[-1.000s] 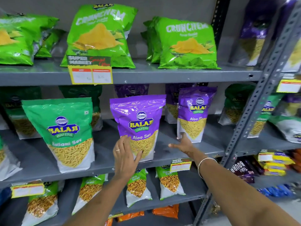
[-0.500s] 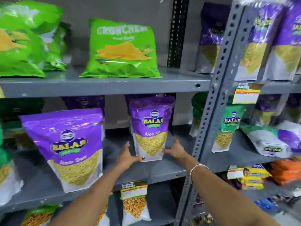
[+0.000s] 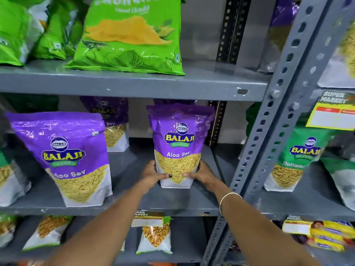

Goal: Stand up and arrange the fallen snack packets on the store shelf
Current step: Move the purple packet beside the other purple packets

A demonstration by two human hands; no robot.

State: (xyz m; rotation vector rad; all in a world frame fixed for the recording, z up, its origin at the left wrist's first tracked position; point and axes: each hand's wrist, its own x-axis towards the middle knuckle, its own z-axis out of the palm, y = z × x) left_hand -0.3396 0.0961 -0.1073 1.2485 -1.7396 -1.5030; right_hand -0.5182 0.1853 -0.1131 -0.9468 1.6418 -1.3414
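**Both hands gripping the upright Aloo Sev pouch**

While you are facing the grey middle shelf (image 3: pixel 123 206), you are clasping the base of a purple Balaji Aloo Sev pouch (image 3: pixel 179 143) from both sides. Your left hand (image 3: pixel 153 174) is wrapping its lower left corner, thumb pressing across the front; your right hand (image 3: pixel 201 174) is closing on the lower right corner, a thin bangle (image 3: pixel 228 198) sitting on that wrist. That pouch is standing upright on the shelf, near the perforated grey upright post (image 3: pixel 284 104). Another, larger-looking Aloo Sev pouch (image 3: pixel 65 156) is standing to its left, apart from it, leaning slightly. Above, a green Crunchem bag (image 3: pixel 132 37) is resting on the upper shelf. Beyond the post, a green Balaji Ratlami pouch (image 3: pixel 295 158) is standing beneath a yellow price tag (image 3: pixel 334 114).
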